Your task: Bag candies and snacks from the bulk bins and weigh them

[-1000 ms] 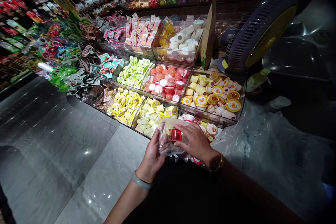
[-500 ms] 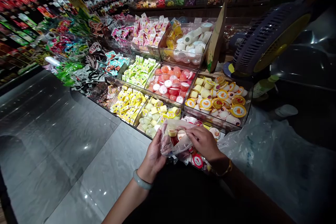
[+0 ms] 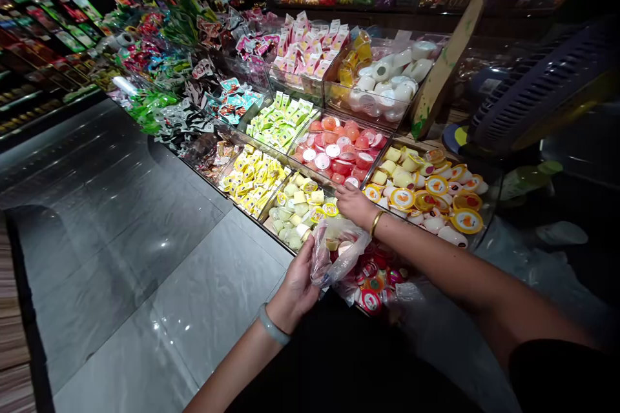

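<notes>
My left hand [image 3: 301, 277] is closed on the edge of a clear plastic bag [image 3: 341, 248], whose mouth gapes upward; a few jelly cups show inside or through it. Past the bag reaches my right hand [image 3: 357, 205], palm down, fingers stretched out and nothing visible in them. Its fingertips are by the front edge of the bin of red jelly cups [image 3: 334, 153]; whether they touch a cup I cannot tell. Left of that hand lie pale yellow-green jelly cups [image 3: 295, 213]. To its right is a bin of white and orange-lidded jelly cups [image 3: 436, 186].
Bins of yellow packets [image 3: 254, 179], green packets [image 3: 281, 119] and white cups [image 3: 387, 84] adjoin. A cardboard piece [image 3: 453, 51] stands upright before a fan [image 3: 542, 90]. A green-capped bottle [image 3: 530, 179] is at right; grey floor tiles [image 3: 169, 251] lie left.
My right hand has let go of the bag and reached forward to the edge of the red jelly cups. My left hand keeps the bag, which has narrowed. The view has shifted left.
</notes>
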Demonstrator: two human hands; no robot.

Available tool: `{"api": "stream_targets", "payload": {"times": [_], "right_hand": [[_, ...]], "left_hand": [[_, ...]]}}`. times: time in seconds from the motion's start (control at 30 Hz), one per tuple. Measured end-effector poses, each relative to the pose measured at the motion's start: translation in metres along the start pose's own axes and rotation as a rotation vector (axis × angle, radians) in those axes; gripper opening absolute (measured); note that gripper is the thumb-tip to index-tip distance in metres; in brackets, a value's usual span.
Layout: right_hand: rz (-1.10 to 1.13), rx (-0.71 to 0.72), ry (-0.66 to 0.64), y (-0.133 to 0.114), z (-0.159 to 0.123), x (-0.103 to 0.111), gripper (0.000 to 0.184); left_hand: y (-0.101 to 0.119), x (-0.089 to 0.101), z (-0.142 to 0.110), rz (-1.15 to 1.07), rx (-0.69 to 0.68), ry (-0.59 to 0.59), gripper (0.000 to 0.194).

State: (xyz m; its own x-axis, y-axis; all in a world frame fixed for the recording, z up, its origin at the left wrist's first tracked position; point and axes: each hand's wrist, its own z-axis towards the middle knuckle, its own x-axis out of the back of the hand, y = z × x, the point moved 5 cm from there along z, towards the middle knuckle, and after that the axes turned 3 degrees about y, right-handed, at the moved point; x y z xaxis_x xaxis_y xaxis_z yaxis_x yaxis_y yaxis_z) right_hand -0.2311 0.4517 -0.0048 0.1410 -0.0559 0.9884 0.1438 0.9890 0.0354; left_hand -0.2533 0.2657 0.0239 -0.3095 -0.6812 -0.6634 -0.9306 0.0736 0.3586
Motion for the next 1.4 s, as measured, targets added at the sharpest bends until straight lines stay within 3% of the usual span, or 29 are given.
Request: {"api": "stream_targets", "payload": {"times": [0.2,0.3,0.4,0.53,0.6,0.67,0.73,0.93,1.1,1.27,1.4], "right_hand": [[0.036,0.040,-0.030,0.002,0.004,-0.016,0.026],[0.125,-0.015,-0.033,0.006,0.008,-0.008,0.030],[0.102,-0.126,0.042,0.012,0.001,0.026,0.029],[0.081,-0.299,0.243,0.017,-0.032,0.101,0.020],[0.174,-0.289,0.275,0.011,-0.050,0.130,0.010],[0.259,-0.208,0.231,-0.002,-0.061,0.143,0.010],[0.300,-0.125,0.163,-0.020,-0.067,0.138,0.012],[0.285,-0.056,0.061,-0.052,-0.063,0.086,0.013],[0.395,-0.312,0.141,-0.024,-0.044,0.065,0.017],[0.306,-0.464,-0.143,-0.001,0.007,0.022,0.026],[0.275,-0.470,-0.248,0.000,0.052,-0.010,0.024]], "left_hand": [[0.001,0.002,0.001,-0.022,0.004,-0.009,0.030],[0.001,0.004,0.003,-0.024,0.008,-0.029,0.030],[0.001,0.006,0.005,-0.016,0.029,-0.080,0.029],[0.002,0.008,0.009,-0.022,0.037,-0.132,0.036],[0.002,0.008,0.011,-0.025,0.035,-0.134,0.038],[0.003,0.007,0.012,-0.019,0.024,-0.117,0.039],[0.004,0.005,0.013,-0.012,0.022,-0.105,0.039],[0.007,0.002,0.011,-0.003,0.020,-0.087,0.037],[0.007,0.005,0.012,0.003,0.037,-0.095,0.034],[0.010,0.003,0.009,0.021,0.016,-0.069,0.034],[0.012,0.005,0.006,0.015,-0.014,0.026,0.033]]}}
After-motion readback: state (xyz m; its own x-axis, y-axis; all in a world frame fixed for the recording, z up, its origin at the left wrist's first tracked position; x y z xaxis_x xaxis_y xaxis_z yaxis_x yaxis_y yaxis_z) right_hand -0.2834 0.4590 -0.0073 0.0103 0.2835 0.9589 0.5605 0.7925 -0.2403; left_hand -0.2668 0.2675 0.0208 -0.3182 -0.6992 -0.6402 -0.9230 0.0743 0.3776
